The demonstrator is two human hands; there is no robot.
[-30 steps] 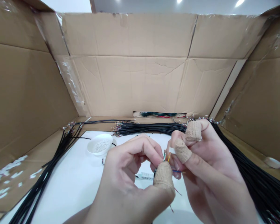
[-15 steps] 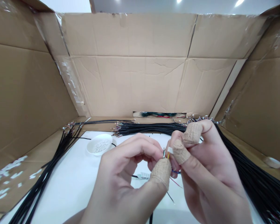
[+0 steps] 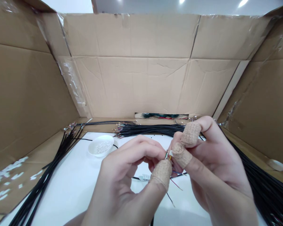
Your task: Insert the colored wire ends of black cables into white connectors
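My left hand (image 3: 132, 175) pinches thin coloured wires (image 3: 166, 155) between its taped thumb and index finger. Close against it on the right, my right hand (image 3: 202, 160) holds a small white connector (image 3: 171, 153) between its taped thumb and fingers, with a yellow wire at the connector. Loose red, black and blue wire ends stick out below the fingertips. Part of the connector is hidden by the fingers. A black cable with a white label (image 3: 145, 177) lies on the white surface behind my hands.
A white bowl (image 3: 101, 146) of small white pieces stands at the left on the white table (image 3: 68, 182). Black cable bundles lie left (image 3: 49, 166), back (image 3: 151, 129) and right (image 3: 257, 175). White pieces are scattered at far left. Cardboard walls (image 3: 141, 84) surround the area.
The right fingers have shifted slightly left, bringing the white connector closer to the wires at my left fingertips. The loose wire ends have moved a little.
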